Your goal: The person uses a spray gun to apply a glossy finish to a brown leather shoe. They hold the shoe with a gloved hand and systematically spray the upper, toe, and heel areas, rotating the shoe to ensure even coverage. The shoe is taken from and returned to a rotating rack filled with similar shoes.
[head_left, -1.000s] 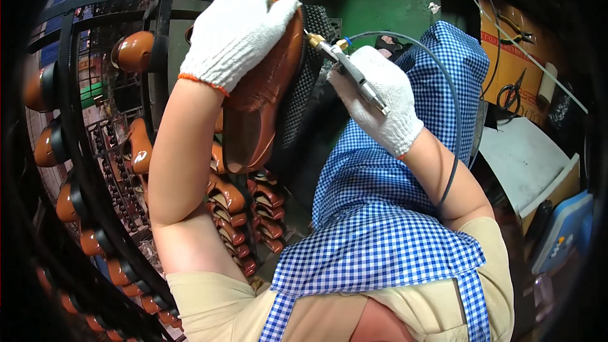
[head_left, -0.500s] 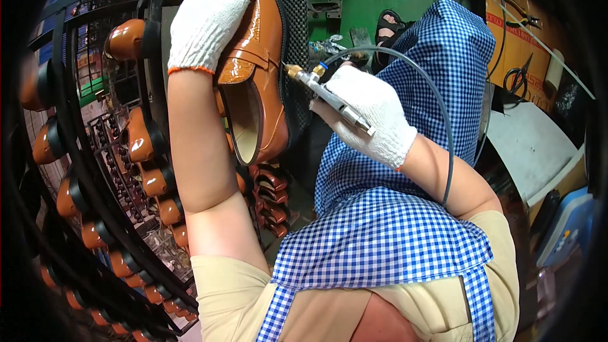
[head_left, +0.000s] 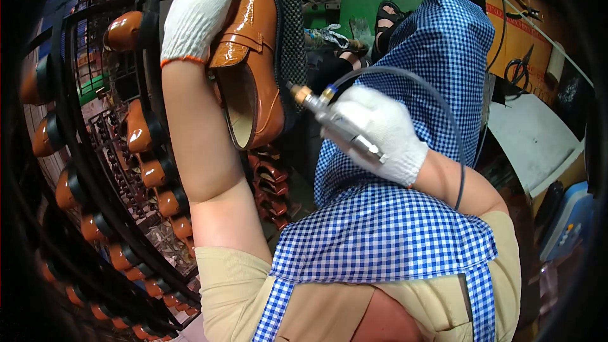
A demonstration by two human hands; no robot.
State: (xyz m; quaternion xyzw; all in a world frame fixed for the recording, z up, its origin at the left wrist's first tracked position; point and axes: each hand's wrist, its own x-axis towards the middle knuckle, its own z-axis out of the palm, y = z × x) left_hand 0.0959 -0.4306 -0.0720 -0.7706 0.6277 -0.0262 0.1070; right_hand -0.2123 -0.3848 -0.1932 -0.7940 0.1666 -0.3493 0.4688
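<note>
A glossy tan leather loafer (head_left: pixel 252 44) is gripped at its toe by my left hand (head_left: pixel 201 16) in a white knit glove. Its heel end points toward me, with the pale insole showing in the opening. Behind the shoe's right side lies a black woven, textured pad (head_left: pixel 292 31). My right hand (head_left: pixel 380 128), gloved too, is wrapped round a small metal dispensing gun (head_left: pixel 345 128) with a brass nozzle and a thin needle tip. That tip stands just right of the shoe's heel part, slightly blurred. A clear grey hose (head_left: pixel 437 92) curves from the gun over my right forearm.
Black metal racks (head_left: pixel 62 120) with several tan shoes (head_left: pixel 140 125) fill the left side. Reddish-brown shoes (head_left: pixel 271 174) sit below the loafer. On the right are a cardboard box (head_left: pixel 500 35), black scissors (head_left: pixel 520 73), pliers (head_left: pixel 524 11), a white sheet (head_left: pixel 529 139) and a blue-grey device (head_left: pixel 569 221).
My right hand has drawn the gun down and to the right, so its tip has left the shoe's side seam. The loafer and my left hand have shifted slightly up and left.
</note>
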